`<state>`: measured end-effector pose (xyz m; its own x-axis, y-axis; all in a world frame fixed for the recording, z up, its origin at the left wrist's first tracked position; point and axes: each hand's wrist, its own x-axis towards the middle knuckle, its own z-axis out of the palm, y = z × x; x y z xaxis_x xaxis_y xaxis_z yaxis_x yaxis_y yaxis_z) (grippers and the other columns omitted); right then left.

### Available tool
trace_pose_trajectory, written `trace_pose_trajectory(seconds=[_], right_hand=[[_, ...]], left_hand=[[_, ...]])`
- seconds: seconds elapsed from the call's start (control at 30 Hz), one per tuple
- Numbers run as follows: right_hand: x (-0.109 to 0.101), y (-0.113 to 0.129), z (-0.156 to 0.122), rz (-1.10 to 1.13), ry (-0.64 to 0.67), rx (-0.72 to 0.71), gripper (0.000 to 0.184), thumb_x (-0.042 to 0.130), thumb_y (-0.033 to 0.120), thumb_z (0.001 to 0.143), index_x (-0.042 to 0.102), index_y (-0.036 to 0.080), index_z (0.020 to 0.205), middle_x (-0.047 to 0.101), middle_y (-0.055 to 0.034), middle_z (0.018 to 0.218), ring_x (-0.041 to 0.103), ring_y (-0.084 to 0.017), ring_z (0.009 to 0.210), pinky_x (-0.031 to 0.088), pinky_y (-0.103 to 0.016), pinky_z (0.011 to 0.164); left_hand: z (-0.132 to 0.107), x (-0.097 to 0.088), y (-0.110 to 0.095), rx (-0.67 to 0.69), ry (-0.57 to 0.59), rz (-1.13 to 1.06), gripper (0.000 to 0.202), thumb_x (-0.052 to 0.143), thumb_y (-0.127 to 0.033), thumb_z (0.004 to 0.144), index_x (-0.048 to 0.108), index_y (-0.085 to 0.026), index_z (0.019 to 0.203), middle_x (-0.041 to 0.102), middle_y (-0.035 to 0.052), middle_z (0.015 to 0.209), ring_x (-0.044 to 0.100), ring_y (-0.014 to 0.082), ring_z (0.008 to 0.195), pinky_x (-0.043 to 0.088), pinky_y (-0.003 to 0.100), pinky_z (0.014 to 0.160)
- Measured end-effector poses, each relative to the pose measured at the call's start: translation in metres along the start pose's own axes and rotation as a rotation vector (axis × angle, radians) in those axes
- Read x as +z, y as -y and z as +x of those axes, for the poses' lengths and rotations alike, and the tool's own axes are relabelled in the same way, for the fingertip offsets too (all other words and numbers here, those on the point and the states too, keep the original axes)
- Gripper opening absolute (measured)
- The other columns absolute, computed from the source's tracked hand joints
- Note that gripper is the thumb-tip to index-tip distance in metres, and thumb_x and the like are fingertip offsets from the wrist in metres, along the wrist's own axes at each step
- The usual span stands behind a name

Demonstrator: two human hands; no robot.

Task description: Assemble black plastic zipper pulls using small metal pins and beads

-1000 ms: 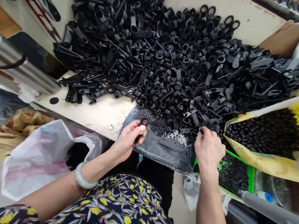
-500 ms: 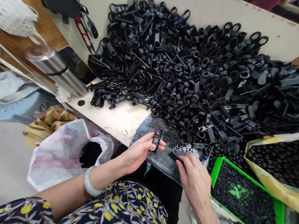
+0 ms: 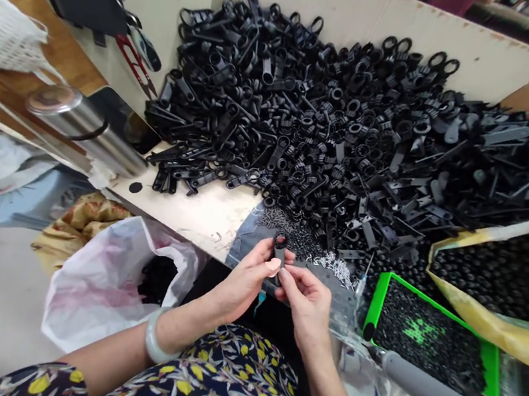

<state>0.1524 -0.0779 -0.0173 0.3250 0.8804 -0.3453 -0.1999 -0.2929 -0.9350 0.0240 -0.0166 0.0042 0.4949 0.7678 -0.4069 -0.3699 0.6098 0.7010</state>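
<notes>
A person's left hand [image 3: 245, 282], a pale bangle [image 3: 156, 337] at its wrist, pinches a black plastic zip pull [image 3: 278, 253] upright between thumb and fingers, above a dark sheet [image 3: 251, 233] at the worktop's [image 3: 191, 213] front edge. The right hand [image 3: 303, 306] meets it, its grip pressed together just beside the pull's lower end; whether the fingertips touch the pull cannot be told. A navy floral garment [image 3: 207, 384] fills the foreground, and a white plastic bag [image 3: 102, 286] holding dark items stands to the left. On the sheet lie small black parts [image 3: 289, 232] and tiny silver pieces [image 3: 333, 270]. To the right, a green tray [image 3: 429, 334] holds more small black parts, beside a yellow-and-white bag [image 3: 499, 278] packed with black pieces. Beyond, a great heap of black zip pulls [image 3: 308, 117] spreads across the worktop against a cardboard wall [image 3: 375, 20], with a steel flask [image 3: 87, 131] and red-handled snips [image 3: 135, 61] at left.
</notes>
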Motion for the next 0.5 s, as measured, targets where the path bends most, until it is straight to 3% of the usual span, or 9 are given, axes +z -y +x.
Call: trace_pose_trajectory(seconds=[0.13,0.33,0.5], right_hand=[[0.007,-0.002,-0.002,0.035,-0.042,-0.012,0.031,0.083,0.046,0.084,0.08,0.019,0.099,0.077,-0.0031,0.091,0.069,-0.012,0.062,0.06,-0.025,0.061],[0.017,0.004,-0.006,0.101,-0.14,-0.054,0.035,0.086,0.04,0.082,0.064,0.021,0.102,0.069,0.005,0.076,0.068,-0.011,0.057,0.06,-0.022,0.056],[0.018,0.002,-0.009,0.068,-0.154,-0.076,0.036,0.085,0.042,0.081,0.06,0.022,0.096,0.072,0.0015,0.092,0.064,-0.008,0.055,0.059,-0.022,0.053]], left_hand=[[0.001,0.0,0.005,0.034,-0.027,0.007,0.039,0.076,-0.037,0.091,0.061,-0.023,0.124,0.071,0.0076,0.121,0.063,0.0205,0.114,0.05,0.03,0.095],[0.004,0.0,0.01,0.129,-0.032,0.143,0.03,0.07,-0.042,0.097,0.064,-0.018,0.115,0.073,0.01,0.12,0.067,0.0204,0.11,0.052,0.032,0.098],[0.005,-0.006,0.012,0.21,-0.049,0.332,0.027,0.066,-0.042,0.1,0.067,-0.017,0.11,0.076,0.0087,0.113,0.069,0.0195,0.103,0.053,0.031,0.096]])
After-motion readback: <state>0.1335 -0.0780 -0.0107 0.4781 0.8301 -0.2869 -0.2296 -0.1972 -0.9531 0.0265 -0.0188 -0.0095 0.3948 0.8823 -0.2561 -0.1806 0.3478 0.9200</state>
